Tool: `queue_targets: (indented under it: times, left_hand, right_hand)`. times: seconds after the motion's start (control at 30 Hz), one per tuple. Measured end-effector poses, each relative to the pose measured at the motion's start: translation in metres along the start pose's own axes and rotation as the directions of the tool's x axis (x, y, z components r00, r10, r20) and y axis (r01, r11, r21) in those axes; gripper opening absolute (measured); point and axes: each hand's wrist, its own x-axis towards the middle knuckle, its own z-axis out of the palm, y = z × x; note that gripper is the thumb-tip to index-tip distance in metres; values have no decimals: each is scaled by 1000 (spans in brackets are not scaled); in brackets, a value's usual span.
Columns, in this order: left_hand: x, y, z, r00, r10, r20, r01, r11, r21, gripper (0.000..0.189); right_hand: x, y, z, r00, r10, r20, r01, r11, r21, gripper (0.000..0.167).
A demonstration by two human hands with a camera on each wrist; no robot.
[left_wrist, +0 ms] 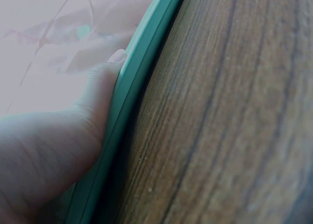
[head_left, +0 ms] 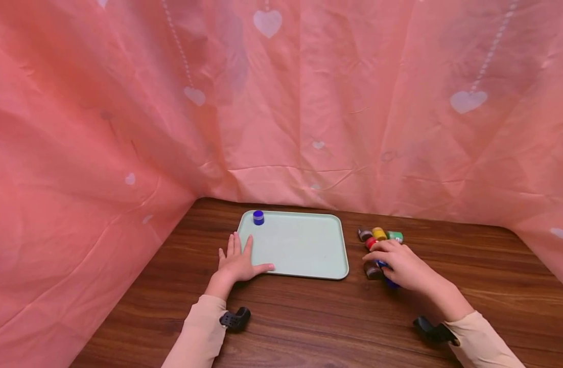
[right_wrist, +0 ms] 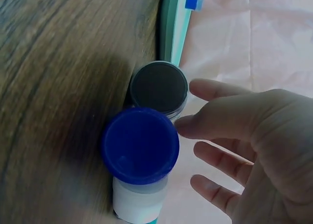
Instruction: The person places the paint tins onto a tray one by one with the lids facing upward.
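Brown wood [head_left: 309, 327] bears a round, blue-lidded jar [right_wrist: 140, 148]; left grip [head_left: 239, 264] spread, right grip [head_left: 404, 266] loosely parted.

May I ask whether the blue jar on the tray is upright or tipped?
Upright: in the head view, the blue jar has its lid uppermost.

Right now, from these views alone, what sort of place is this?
Probably a curtained-off tabletop workspace: pink heart-patterned fabric hangs behind and beside a dark wooden table, which holds a pale green tray and small colourful jars.
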Motion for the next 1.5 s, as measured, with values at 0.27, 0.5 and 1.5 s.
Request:
queue_targets:
  times: [0.27, 0.5, 1.5]
  left_hand:
    - [-4, 4, -5, 1000, 4, -23, -3, 1000, 8, 113]
    - [-5, 5, -4, 1000, 4, -24, -4, 1000, 4, 114]
    - [-7, 5, -4, 1000, -1, -20, 1, 1000, 9, 113]
  right_hand:
    - [1, -1, 4, 998, -7, 56, 7, 1000, 2, 46]
    - [0, -4, 5, 993, 39, 109, -39, 999, 2, 39]
    - [2, -11, 12, 995, 41, 92, -38, 999, -38, 32]
